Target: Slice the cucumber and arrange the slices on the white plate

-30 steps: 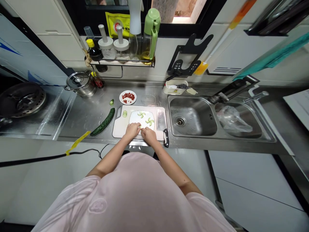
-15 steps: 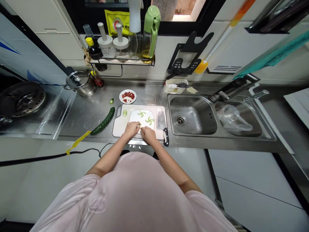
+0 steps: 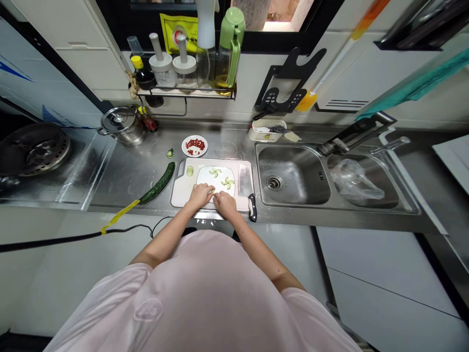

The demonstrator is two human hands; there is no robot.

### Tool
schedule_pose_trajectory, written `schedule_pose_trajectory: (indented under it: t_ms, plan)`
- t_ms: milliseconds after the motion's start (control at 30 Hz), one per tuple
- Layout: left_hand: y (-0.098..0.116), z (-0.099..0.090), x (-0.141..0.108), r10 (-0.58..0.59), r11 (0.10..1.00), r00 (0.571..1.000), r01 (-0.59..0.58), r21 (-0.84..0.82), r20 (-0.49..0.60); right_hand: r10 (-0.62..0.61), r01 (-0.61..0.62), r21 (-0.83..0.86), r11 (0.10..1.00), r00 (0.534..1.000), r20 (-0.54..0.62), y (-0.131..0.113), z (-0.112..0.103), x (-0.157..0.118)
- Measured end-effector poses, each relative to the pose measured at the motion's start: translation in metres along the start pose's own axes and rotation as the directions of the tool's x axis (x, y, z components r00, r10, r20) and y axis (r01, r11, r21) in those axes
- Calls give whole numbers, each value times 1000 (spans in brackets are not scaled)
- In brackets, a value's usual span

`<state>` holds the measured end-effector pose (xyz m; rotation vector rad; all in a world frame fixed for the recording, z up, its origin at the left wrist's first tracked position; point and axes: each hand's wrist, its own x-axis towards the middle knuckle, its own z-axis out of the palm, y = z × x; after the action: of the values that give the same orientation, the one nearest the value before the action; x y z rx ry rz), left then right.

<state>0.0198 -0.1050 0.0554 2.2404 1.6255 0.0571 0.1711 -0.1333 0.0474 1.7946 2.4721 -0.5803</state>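
Observation:
On a pale cutting board (image 3: 182,194) lies a white squarish plate (image 3: 205,177). Cucumber slices form two pinwheel shapes on it, one at the back (image 3: 215,172) and one at the right (image 3: 227,183). My left hand (image 3: 200,196) and my right hand (image 3: 225,204) meet at the plate's front edge. Their fingertips are closed around a small pale-green cucumber slice (image 3: 213,192), mostly hidden by the fingers. A short stack of cucumber slices (image 3: 189,170) sits at the board's left. The kitchen knife (image 3: 245,180) rests flat along the right side, its black handle over the corner.
Left of the board lies a cut cucumber (image 3: 160,185), with a cucumber end piece (image 3: 170,153) behind it. A small plate of chopped red bits (image 3: 184,146) stands behind the board. A lidded steel pot (image 3: 126,129) is farther left; the sink (image 3: 293,198) adjoins on the right.
The camera view has shifted very slightly. Both hands stay at the plate's front edge with fingertips together; nothing else has visibly moved.

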Motion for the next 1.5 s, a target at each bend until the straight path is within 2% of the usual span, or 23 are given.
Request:
schedule_pose_trajectory:
  t_ms: [1000, 1500]
  plan:
    - [-1, 10, 1, 3, 998, 998, 0, 55, -58, -8, 8, -49, 999, 1000, -5, -3, 0, 3]
    - [3, 3, -1, -20, 999, 999, 22, 47, -27, -67, 69, -85, 994, 997, 27, -5, -10, 8]
